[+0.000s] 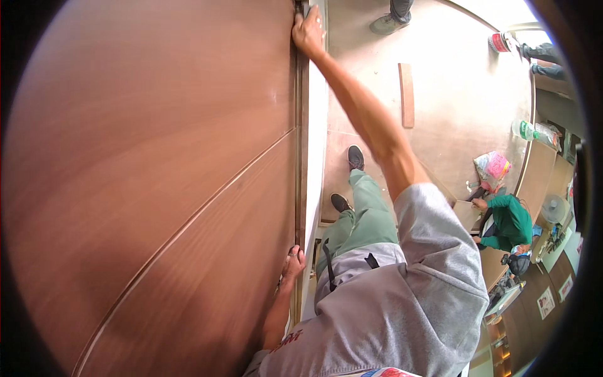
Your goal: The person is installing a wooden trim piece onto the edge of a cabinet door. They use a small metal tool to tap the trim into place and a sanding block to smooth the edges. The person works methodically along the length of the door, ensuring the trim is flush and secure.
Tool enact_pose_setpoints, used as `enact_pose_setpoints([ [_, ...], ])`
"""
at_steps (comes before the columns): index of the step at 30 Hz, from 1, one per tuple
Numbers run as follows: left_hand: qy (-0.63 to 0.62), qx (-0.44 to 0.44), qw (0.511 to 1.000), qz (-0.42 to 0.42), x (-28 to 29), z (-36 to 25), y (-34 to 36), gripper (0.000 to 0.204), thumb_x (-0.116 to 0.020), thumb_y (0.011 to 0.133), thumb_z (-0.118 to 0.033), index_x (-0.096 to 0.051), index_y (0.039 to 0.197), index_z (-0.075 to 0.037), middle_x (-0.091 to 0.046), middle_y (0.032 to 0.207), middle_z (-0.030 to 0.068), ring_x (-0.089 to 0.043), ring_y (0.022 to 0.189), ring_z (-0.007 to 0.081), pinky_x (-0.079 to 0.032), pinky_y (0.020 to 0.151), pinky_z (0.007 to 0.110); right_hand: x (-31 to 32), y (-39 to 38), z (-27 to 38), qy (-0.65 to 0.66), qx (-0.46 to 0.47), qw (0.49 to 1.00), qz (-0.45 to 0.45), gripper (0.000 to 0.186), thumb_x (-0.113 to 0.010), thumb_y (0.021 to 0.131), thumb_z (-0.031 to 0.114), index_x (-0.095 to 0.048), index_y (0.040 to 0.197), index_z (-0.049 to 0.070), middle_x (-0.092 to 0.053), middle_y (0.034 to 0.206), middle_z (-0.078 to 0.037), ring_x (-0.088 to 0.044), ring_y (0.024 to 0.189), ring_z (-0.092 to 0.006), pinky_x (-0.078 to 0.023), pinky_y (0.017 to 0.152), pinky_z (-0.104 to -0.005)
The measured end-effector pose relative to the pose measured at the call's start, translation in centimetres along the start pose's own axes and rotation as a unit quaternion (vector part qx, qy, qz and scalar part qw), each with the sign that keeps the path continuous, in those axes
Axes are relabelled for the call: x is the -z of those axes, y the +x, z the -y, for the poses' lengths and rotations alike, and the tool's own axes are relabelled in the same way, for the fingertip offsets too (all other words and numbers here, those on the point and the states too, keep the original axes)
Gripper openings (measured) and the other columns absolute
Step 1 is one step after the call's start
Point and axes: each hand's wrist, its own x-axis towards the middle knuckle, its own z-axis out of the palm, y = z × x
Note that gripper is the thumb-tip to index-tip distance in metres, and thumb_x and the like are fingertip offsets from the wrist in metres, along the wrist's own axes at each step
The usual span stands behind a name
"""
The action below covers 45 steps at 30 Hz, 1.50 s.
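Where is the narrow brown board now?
In the head view, the narrow brown board lies on the floor at upper right, right of the wearer's right forearm, below another person's shoe.

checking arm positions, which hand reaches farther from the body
The right hand, at the top of the picture by the edge of the brown panel; the left hand is by that edge too, but lower, nearer the grey shirt.

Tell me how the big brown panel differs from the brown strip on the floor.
The brown panel is far larger than the narrow brown strip. The panel has a pale line across it; the strip shows none. The left hand and right hand are at the panel's edge; the strip lies on the floor, away from them. Both are brown.
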Motion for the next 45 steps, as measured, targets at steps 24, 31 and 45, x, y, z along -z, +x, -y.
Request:
enact_pose_setpoints([
  [24, 0.020, -0.124, 0.971, -0.204, -1.4, 1.0, 0.6, 0.028, -0.060, 0.084, -0.031, -0.064, 0.106, -0.015, -0.060, 0.110, 0.0264, -0.059, 0.100, 0.0456, -0.048, 0.083, 0.056, 11.9, -25.8, -21.8, 0.282, -0.311, 0.905, 0.068, 0.060, -0.046, 0.098, 0.055, -0.056, 0.122, 0.002, -0.065, 0.102, -0.012, -0.064, 0.084, -0.0197, -0.052, 0.066, -0.0355],
  [31, 0.008, -0.141, 0.956, -0.257, -0.7, -0.2, -0.5, 0.022, -0.058, 0.089, -0.028, -0.064, 0.100, -0.010, -0.053, 0.123, 0.0189, -0.055, 0.110, 0.0400, -0.046, 0.094, 0.050, 19.5, -42.1, -11.9, 0.459, -0.362, 0.792, 0.175, 0.051, -0.046, 0.100, 0.042, -0.051, 0.131, 0.002, -0.063, 0.121, -0.012, -0.063, 0.107, -0.0224, -0.053, 0.084, -0.0367],
  [45, -0.155, -0.214, 0.924, -0.275, -0.1, -3.8, -4.4, 0.040, -0.060, 0.086, -0.007, -0.053, 0.125, 0.000, -0.047, 0.133, 0.0234, -0.045, 0.125, 0.0401, -0.039, 0.105, 0.047, 20.6, -48.2, -0.5, 0.572, -0.249, 0.737, 0.260, 0.054, -0.044, 0.101, 0.041, -0.046, 0.132, -0.002, -0.060, 0.125, -0.013, -0.060, 0.115, -0.0253, -0.052, 0.093, -0.0417],
])
